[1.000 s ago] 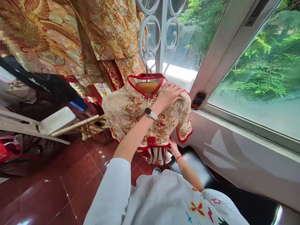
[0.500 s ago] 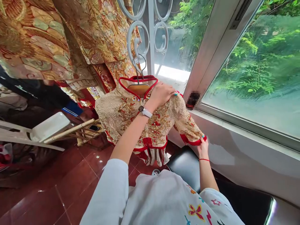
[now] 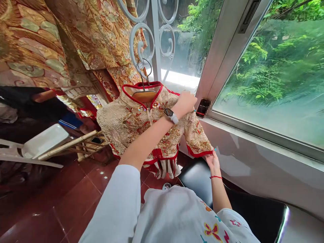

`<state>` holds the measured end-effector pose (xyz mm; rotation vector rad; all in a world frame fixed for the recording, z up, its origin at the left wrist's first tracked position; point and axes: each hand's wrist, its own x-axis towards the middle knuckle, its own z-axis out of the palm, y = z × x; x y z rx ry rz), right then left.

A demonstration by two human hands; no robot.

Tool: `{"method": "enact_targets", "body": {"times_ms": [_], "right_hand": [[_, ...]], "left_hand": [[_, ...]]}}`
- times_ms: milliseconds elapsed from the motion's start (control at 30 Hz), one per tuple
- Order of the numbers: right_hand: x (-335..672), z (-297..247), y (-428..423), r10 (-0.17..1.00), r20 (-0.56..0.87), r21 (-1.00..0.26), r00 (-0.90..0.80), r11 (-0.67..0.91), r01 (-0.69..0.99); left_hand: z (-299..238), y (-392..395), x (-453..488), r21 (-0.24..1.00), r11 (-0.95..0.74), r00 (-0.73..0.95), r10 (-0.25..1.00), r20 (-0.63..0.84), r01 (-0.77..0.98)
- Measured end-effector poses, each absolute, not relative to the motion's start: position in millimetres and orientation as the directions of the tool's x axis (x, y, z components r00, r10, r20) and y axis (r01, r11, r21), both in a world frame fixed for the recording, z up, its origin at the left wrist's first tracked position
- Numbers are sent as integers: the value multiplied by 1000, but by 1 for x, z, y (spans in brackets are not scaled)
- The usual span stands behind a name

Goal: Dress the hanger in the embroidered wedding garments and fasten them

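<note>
A beige jacket (image 3: pixel 134 130) with gold beading, red embroidery and red piping hangs on a wooden hanger (image 3: pixel 144 97) with a metal hook. My left hand (image 3: pixel 186 102), a watch on its wrist, reaches across the front and is closed on the upper sleeve just below the shoulder; most of its fingertips are hidden. Lower down, my right hand (image 3: pixel 213 160) pinches the red-edged cuff of that same sleeve between thumb and fingers, keeping the sleeve stretched outward. Below the jacket hem shows a cream and red pleated cloth (image 3: pixel 165 168).
Gold and red embroidered garments (image 3: pixel 101 37) hang at left by a white scrolled metal grille (image 3: pixel 157 40). A phone (image 3: pixel 203 107) leans on the window sill. Black padded seats (image 3: pixel 253 216) stand at right, a white chair (image 3: pixel 45 140) and bamboo rack (image 3: pixel 83 145) at left. Behind is a person's arm (image 3: pixel 44 96).
My left hand has slid from the shoulder outward to the upper sleeve and its fingers have curled in. My right hand stays at the cuff. The view has shifted slightly to the right.
</note>
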<state>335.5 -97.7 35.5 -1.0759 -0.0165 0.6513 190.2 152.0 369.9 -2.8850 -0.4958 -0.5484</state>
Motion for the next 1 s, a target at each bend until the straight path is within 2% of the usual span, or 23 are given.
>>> {"method": "enact_targets", "body": {"times_ms": [67, 167, 300, 367, 400, 433, 467, 500, 533, 567, 600, 633, 667, 700, 767, 800, 1000], "right_hand": [[338, 36, -93, 390, -335, -822, 858, 324, -468], [342, 38, -85, 269, -347, -848, 898, 320, -423], [339, 41, -78, 215, -350, -883, 912, 250, -398], [334, 46, -76, 140, -335, -907, 932, 220, -359], [332, 52, -75, 95, -322, -918, 942, 214, -335], [329, 62, -71, 54, -286, -934, 957, 208, -291], [326, 76, -65, 28, -210, -957, 977, 198, -211], [322, 94, -57, 29, -91, -978, 995, 185, -94], [317, 118, -47, 61, 74, -983, 995, 170, 63], [312, 145, -34, 135, 282, -952, 950, 165, 259], [305, 174, -19, 245, 454, -889, 857, 192, 416], [298, 205, -3, 370, 590, -807, 718, 233, 543], [291, 234, 14, 491, 683, -712, 540, 283, 643], [284, 261, 31, 556, 740, -614, 377, 333, 715], [272, 300, 61, 625, 765, -478, 157, 388, 788], [268, 313, 74, 638, 762, -444, 113, 388, 808], [280, 322, 109, 630, 762, -454, 152, 352, 819]], "left_hand": [[368, 159, 196, -28, -937, 873, 315, 373, 349], [369, 167, 198, 64, -943, 837, 319, 445, 326], [372, 160, 181, 156, -981, 800, 184, 572, 114], [356, 146, 152, 255, -967, 742, 175, 647, 5], [338, 135, 132, 343, -939, 696, 232, 680, -22], [313, 121, 110, 470, -882, 634, 352, 688, -21], [282, 105, 87, 633, -774, 514, 543, 664, 0], [246, 87, 66, 806, -592, 327, 764, 557, 10], [208, 67, 48, 944, -330, 120, 937, 329, -15], [170, 48, 33, 997, 3, -28, 1000, -5, -80], [135, 29, 23, 931, 332, -53, 938, -343, -150], [104, 13, 18, 863, 482, -13, 872, -489, -151], [79, 0, 17, 807, 571, 39, 819, -572, -152], [60, -10, 19, 751, 641, 103, 767, -633, -158], [36, -19, 31, 697, 693, 198, 721, -664, -185], [29, -19, 39, 679, 703, 223, 711, -667, -211], [5, 4, 72, 641, 701, 147, 702, -696, -314]]}}
